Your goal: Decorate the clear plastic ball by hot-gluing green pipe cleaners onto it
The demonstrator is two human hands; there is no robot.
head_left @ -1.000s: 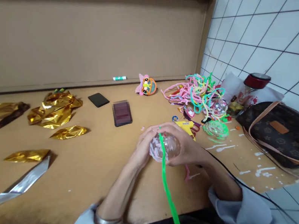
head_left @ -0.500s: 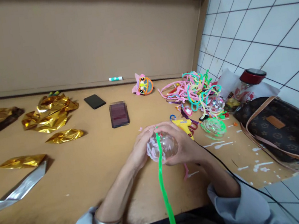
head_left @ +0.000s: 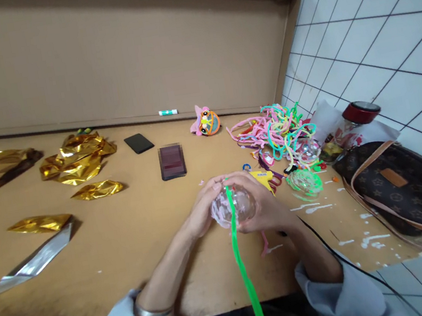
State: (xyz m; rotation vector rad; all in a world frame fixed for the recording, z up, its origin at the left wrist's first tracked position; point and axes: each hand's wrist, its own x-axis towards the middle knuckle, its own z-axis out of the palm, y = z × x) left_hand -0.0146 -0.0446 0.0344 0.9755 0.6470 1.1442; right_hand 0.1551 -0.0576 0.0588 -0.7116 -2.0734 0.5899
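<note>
Between my two hands is a clear plastic ball (head_left: 244, 203) with pinkish-white strands on its left part. My left hand (head_left: 202, 209) wraps its left and far side; my right hand (head_left: 264, 203) curls around its right side. A bright green pipe cleaner (head_left: 237, 245) lies over the ball from its far edge and hangs down toward my lap. The fingertips of both hands meet near its upper end, where the exact grip is hidden. Just beyond my right hand lies a yellow glue gun (head_left: 263, 177), partly covered by it.
A heap of coloured pipe cleaners (head_left: 279, 130) and a green-wrapped clear ball (head_left: 306, 182) lie to the right, near a brown handbag (head_left: 397, 186). Gold foil (head_left: 79, 158) and a silver strip (head_left: 36, 261) lie left. A decorated ball (head_left: 207, 122) sits by the cardboard wall (head_left: 116, 55).
The view has shifted slightly, so everything appears a little farther right. Both hands keep their hold on the ball; the green pipe cleaner's lower end has swung slightly right.
</note>
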